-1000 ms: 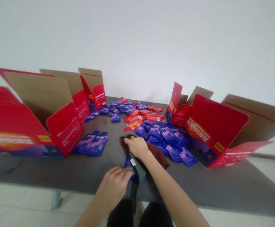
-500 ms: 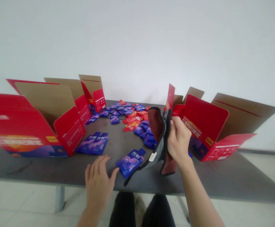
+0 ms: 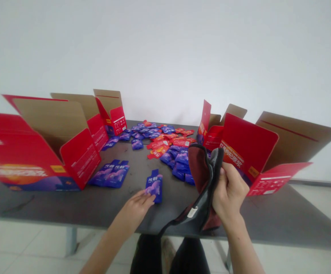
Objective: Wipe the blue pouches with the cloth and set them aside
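My left hand (image 3: 139, 207) has its fingers pressed together on the lower left edge of a purple spout-shaped pouch (image 3: 154, 182). The pouch stays on or just above the table; I cannot tell which. In my right hand (image 3: 230, 190) is a bunched brown and grey cloth piece (image 3: 199, 167) with black edging and a white label. Its strap-like end hangs toward the table's front edge. Two more purple pouches (image 3: 111, 174) lie side by side at the left. Behind the cloth is a heap of purple pouches (image 3: 179, 161).
Open red cartons stand on both sides: a large left one (image 3: 25, 160), a right one (image 3: 247, 152), and others behind them. Red pouches (image 3: 161, 146) and more purple pouches (image 3: 145, 131) cover the grey table's (image 3: 136, 160) far middle. A white wall (image 3: 165, 57) rises behind.
My left hand has moved right onto the purple pouch, which now points straight away from me and lies slightly farther off. My right hand and the cloth have shifted right and toward me.
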A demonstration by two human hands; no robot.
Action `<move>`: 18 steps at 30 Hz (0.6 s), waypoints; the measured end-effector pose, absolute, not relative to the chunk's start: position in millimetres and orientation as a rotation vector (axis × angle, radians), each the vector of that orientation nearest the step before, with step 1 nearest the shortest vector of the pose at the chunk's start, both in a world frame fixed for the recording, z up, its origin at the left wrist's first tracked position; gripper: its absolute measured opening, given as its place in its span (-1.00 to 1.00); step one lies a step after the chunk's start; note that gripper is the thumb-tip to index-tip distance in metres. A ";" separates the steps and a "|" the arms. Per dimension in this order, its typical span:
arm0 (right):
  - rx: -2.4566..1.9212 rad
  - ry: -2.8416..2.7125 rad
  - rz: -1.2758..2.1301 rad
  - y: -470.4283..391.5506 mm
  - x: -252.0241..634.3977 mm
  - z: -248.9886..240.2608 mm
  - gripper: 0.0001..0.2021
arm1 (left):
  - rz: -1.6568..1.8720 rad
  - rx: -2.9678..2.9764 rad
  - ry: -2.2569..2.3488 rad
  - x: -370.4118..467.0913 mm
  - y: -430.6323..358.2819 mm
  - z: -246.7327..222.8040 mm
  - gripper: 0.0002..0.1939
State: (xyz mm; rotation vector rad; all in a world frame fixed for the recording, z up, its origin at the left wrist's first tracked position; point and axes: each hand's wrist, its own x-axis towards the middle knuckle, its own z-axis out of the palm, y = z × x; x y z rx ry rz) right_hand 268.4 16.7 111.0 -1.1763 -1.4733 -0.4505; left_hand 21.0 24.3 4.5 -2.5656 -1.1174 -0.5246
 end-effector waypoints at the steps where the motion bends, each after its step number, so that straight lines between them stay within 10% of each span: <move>1: -1.182 -1.471 -0.457 15.3 268.7 108.9 -0.80 | -0.576 -2.541 -1.083 17.7 23.4 8.3 -0.63; 10: -1.113 -1.354 -0.650 3.0 273.4 103.2 -0.84 | -0.954 -1.837 -1.339 -53.8 38.6 66.5 -0.71; 18: -1.065 -1.312 -0.729 1.9 276.5 92.9 -0.82 | -0.712 -2.014 -1.661 -104.7 63.5 18.5 -0.63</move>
